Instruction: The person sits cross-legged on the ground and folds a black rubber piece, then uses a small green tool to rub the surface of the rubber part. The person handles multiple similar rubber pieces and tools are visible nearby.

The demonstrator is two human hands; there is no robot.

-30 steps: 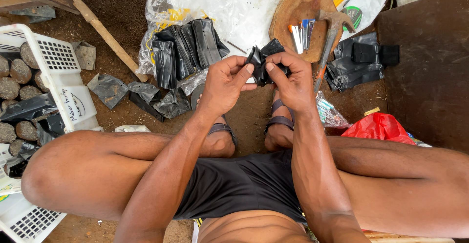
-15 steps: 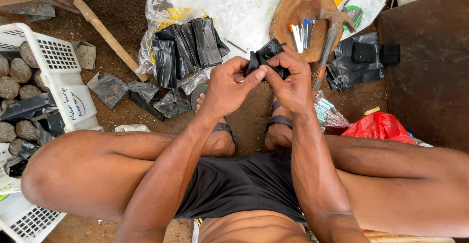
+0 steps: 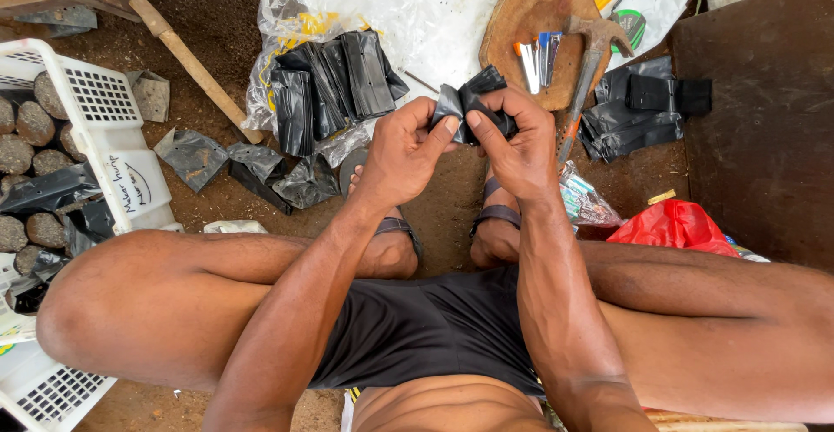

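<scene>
Both my hands hold one small black plastic bag (image 3: 473, 102) in front of me, above my sandalled feet. My left hand (image 3: 404, 154) pinches its left edge between thumb and fingers. My right hand (image 3: 517, 141) grips its right side, thumb pressed on the folded plastic. The bag is crumpled and partly hidden by my fingers. A pile of the same black bags (image 3: 334, 89) lies on clear plastic sheeting just left of my hands.
A white slatted crate (image 3: 95, 110) with soil-filled bags stands at left. A wooden round (image 3: 543, 15) carries a hammer (image 3: 591, 58) and small tools. More black bags (image 3: 643, 106) lie at right, a red plastic bag (image 3: 673, 223) by my right knee, and a wooden stick (image 3: 178, 45) beyond.
My hands have lifted the black bag slightly farther from me and worked it between the fingers; its shape is more bunched than a second ago.
</scene>
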